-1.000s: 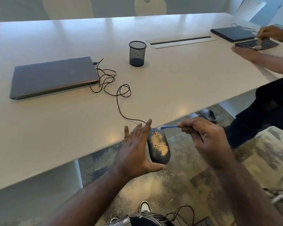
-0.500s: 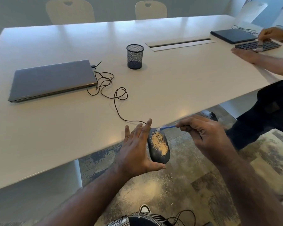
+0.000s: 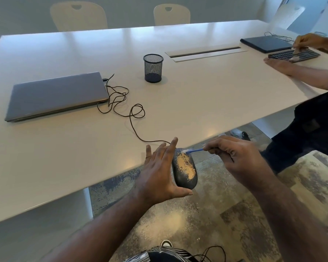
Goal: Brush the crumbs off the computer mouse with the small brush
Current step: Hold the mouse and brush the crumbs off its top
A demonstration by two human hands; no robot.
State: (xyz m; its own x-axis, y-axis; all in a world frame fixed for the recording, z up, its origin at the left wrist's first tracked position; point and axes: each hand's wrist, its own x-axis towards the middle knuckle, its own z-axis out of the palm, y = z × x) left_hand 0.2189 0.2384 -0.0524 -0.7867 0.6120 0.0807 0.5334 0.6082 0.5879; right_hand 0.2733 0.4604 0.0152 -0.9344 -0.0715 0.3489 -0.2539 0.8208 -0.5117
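A dark computer mouse (image 3: 185,175) hangs just past the near edge of the white table (image 3: 197,95), its top covered with tan crumbs (image 3: 186,165). My left hand (image 3: 159,173) holds it, with straight fingers along its left side and the thumb hooked under its rear. My right hand (image 3: 239,157) pinches a small blue brush (image 3: 194,150) by the handle. The brush's white tip touches the front end of the mouse. The mouse cable (image 3: 134,118) runs across the table in loops.
The cable plugs into a closed grey laptop (image 3: 55,95) at the left. A black mesh pen cup (image 3: 153,68) stands mid-table. At the far right another person's hands work over a keyboard (image 3: 293,55) beside a dark laptop (image 3: 265,43). Crumbs lie on the floor (image 3: 178,214) below.
The view has shifted slightly. Both hands, the mouse and the brush keep almost the same pose, with the brush tip still at the mouse's front end.
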